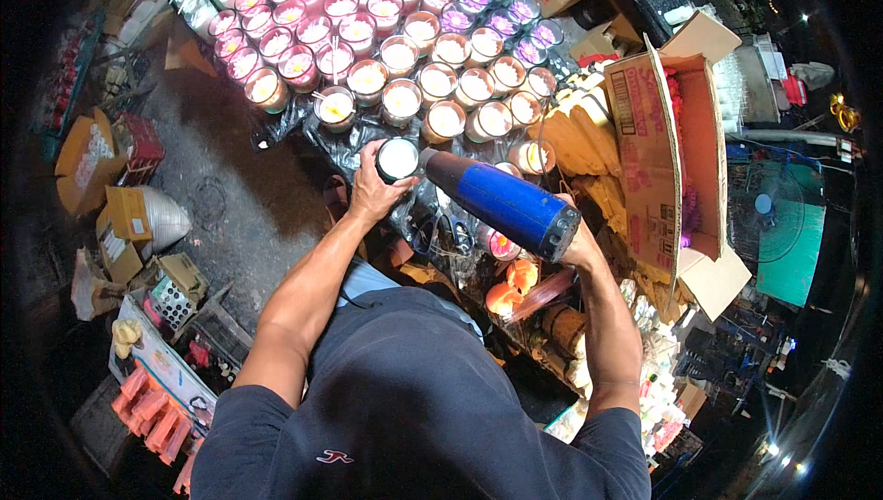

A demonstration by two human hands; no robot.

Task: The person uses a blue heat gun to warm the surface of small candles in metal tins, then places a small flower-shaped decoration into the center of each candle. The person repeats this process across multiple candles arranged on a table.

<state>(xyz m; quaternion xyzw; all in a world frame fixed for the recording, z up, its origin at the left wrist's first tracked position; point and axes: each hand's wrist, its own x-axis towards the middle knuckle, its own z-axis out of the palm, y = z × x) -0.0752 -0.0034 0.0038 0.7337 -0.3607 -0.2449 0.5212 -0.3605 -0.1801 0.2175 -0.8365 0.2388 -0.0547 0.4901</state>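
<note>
**Head view: heating the surface of a filled candle glass**

The left hand (370, 189) wraps its fingers around a candle glass (397, 159) of white wax, just at 6 o'clock of the rows of filled glasses (395, 35). The right hand (579, 244) grips a blue heat gun (501, 201), fingers hidden, nozzle at the glass's 3 o'clock edge. Judged step: smoothing the wax top; next calls for a steady, level hold. The wax looks pale and flat.

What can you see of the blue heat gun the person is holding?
The heat gun is a fat cylinder with a blue body, a dark rear end cap and a dark tapered nozzle. It lies tilted, nozzle up and to the left, aimed at the white-filled cup in the left hand. The right hand grips its rear end from beneath. It hangs above rows of filled glass cups.
</note>
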